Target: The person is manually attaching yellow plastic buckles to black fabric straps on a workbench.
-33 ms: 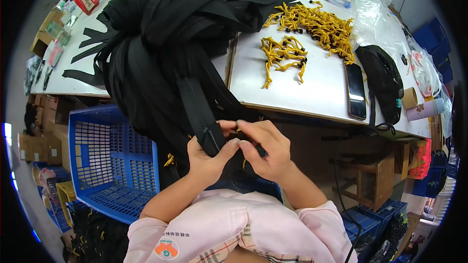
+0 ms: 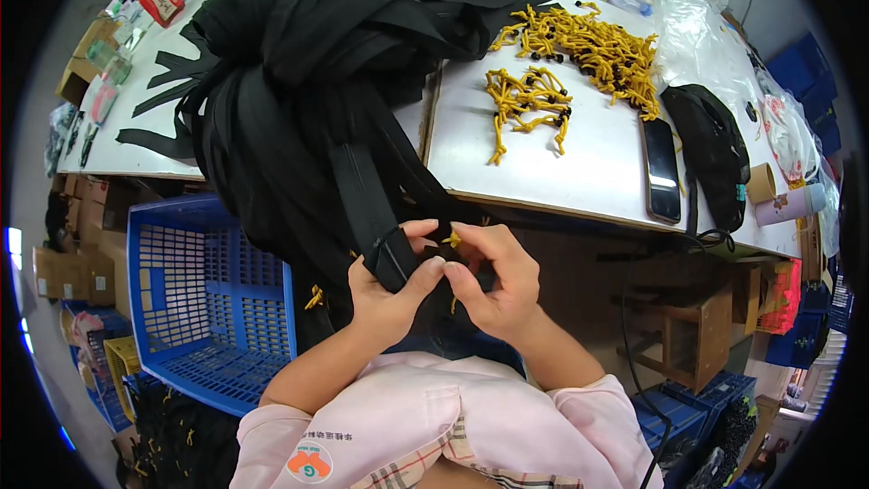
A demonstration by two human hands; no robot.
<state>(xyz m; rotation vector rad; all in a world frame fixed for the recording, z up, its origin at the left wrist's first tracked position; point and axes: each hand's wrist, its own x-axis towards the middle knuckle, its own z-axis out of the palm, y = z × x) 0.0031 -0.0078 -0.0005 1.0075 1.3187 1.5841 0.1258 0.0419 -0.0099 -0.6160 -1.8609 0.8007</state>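
My left hand (image 2: 385,303) is closed round a black zipper (image 2: 362,195), which runs down from the heap of black zippers (image 2: 317,36) on the table. Close against it, my right hand (image 2: 502,281) has its fingers curled round a yellow cord pull (image 2: 453,240), whose knotted end shows by the index fingertip. Both thumb tips meet in front of my body. The zipper's lower end and the rest of the cord are partly hidden by my fingers.
Yellow cord pulls with black beads (image 2: 529,100) lie on the white table (image 2: 462,163), beside a phone (image 2: 661,170) and a black bag (image 2: 711,154). Below the table's left part stands a blue crate (image 2: 213,290). A black cable (image 2: 625,326) hangs at the right.
My right index fingertip has drawn slightly away from my left fingers, and more of the yellow cord pull shows there. My left hand has barely moved.
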